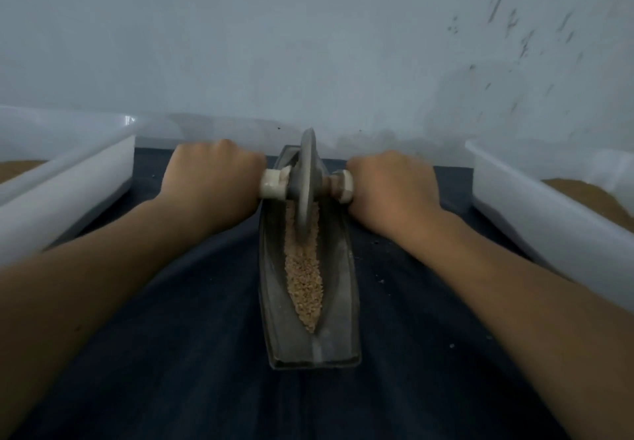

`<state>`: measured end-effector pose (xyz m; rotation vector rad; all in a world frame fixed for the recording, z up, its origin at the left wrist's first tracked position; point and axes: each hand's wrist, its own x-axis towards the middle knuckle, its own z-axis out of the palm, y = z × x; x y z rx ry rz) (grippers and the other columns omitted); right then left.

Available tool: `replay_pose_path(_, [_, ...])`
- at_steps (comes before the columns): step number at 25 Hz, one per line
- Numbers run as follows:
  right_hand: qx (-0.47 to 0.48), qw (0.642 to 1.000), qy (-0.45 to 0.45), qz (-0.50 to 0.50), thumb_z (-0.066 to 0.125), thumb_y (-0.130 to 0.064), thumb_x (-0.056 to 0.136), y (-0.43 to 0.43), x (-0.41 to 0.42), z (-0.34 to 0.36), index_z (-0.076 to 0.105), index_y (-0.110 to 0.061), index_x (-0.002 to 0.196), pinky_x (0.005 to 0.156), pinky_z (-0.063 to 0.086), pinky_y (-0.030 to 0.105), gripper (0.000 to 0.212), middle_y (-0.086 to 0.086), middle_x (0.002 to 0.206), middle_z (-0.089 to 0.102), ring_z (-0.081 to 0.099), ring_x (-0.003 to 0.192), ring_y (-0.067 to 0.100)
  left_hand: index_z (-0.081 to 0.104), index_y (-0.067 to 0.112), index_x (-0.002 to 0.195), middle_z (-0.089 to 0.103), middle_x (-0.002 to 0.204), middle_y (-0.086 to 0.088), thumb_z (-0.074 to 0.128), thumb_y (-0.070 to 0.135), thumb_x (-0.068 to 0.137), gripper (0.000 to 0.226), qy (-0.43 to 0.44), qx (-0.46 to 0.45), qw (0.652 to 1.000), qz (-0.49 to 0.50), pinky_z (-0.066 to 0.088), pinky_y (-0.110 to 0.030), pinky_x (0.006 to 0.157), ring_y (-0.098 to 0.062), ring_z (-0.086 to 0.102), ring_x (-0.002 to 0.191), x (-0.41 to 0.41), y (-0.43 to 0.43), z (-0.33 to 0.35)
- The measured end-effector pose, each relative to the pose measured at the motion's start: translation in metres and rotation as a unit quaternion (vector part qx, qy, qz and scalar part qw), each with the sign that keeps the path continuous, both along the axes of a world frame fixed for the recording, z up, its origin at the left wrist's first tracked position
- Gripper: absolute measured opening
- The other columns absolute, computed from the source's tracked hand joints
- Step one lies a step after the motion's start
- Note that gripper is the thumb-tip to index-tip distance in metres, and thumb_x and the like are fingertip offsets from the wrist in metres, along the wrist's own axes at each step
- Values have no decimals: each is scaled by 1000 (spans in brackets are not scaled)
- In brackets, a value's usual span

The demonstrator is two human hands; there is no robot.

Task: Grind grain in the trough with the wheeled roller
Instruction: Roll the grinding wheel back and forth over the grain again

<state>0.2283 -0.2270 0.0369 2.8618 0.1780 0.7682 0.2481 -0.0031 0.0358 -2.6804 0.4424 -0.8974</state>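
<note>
2 fists, left hand [212,172] and right hand [391,189], grip the roller [307,182], fingers hidden underneath.

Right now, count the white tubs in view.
2. The left tub lies left of the trough; the right tub lies right of it. Both run off frame; others may sit outside view.

The trough [338,302] and roller wheel [306,179] are grey metal, matt. Dark matt cloth covers the worktop [171,336]. Left bin [68,182] and right bin [549,227] are smooth translucent white plastic.
</note>
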Motion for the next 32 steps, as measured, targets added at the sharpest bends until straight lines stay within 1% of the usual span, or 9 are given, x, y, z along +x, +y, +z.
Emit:
replay_pose_path(4, [-41, 999, -2, 29, 67, -29, 71, -7, -45, 1, 47, -28, 70, 45, 18, 24, 20, -8, 60, 43, 39, 50, 15, 38, 29, 69, 28, 54, 7, 66, 34, 77, 30, 1, 22, 999, -23, 11, -23, 45, -13, 18, 42, -47, 13, -5])
replay_pose_path(7, [-49, 996, -55, 44, 69, -29, 51, -14, -71, -3, 43, -28, 59, 45, 10, 16, 28, -12, 47, 27, 21, 39, 6, 39, 27, 62, 18, 50, 8, 73, 29, 62, 34, -3, 36, 999, -31, 6, -18, 48, -11, 6, 41, -70, 17, 3])
replay_pose_path(9, [-49, 996, -52, 54, 65, -33, 50, -14, -68, -1, 39, -28, 56, 47, 11, 14, 27, -13, 45, 26, 20, 37, 5, 41, 27, 61, 19, 50, 8, 72, 28, 63, 31, 4, 32, 999, -29, 8, -18, 48, -11, 8, 40, -69, 16, 2])
replay_pose_path(13, [-49, 997, -38, 35, 63, -35, 71, -10, -23, -3, 43, -27, 63, 46, 20, 21, 23, -8, 56, 43, 39, 47, 15, 42, 29, 66, 33, 54, 6, 65, 32, 78, 26, -21, 0, 1000, -9, 15, -22, 46, -12, 21, 43, -33, 9, -11])
replay_pose_path(19, [5, 997, -71, 9, 60, -42, 85, -4, 11, -13, 47, -28, 78, 48, 17, 25, 20, -6, 60, 36, 36, 52, 21, 43, 20, 67, 31, 51, 2, 68, 21, 80, 27, -39, -4, 999, 16, 13, -22, 46, -17, 25, 40, -3, -4, -6])
replay_pose_path(22, [-14, 999, -49, 8, 65, -36, 83, -5, -6, -10, 49, -27, 80, 48, 14, 26, 18, -6, 61, 36, 38, 55, 22, 46, 20, 68, 36, 52, 2, 70, 21, 77, 26, -29, -5, 1000, 10, 10, -23, 47, -19, 27, 43, -17, -1, -7])
replay_pose_path(25, [-14, 999, 13, 31, 62, -31, 76, -10, -30, -3, 44, -28, 71, 47, 20, 26, 20, -7, 63, 45, 38, 52, 15, 41, 26, 71, 27, 54, 6, 66, 31, 78, 26, -25, 41, 999, -5, 7, -25, 46, -15, 17, 43, -35, 6, -4])
replay_pose_path(30, [-25, 996, 57, 63, 54, -30, 64, -16, -57, 5, 43, -28, 65, 44, 28, 25, 11, -8, 57, 47, 44, 48, 15, 36, 34, 68, 42, 65, 10, 53, 47, 84, 27, 80, 37, 996, -31, 27, -27, 47, -13, 42, 55, -51, 16, 4])
replay_pose_path(32, [-27, 996, 61, 65, 54, -32, 64, -16, -54, 7, 45, -29, 64, 45, 29, 25, 10, -8, 57, 48, 45, 48, 14, 36, 34, 67, 45, 67, 10, 52, 49, 85, 28, 99, 30, 994, -25, 25, -26, 46, -11, 42, 55, -49, 16, 5])
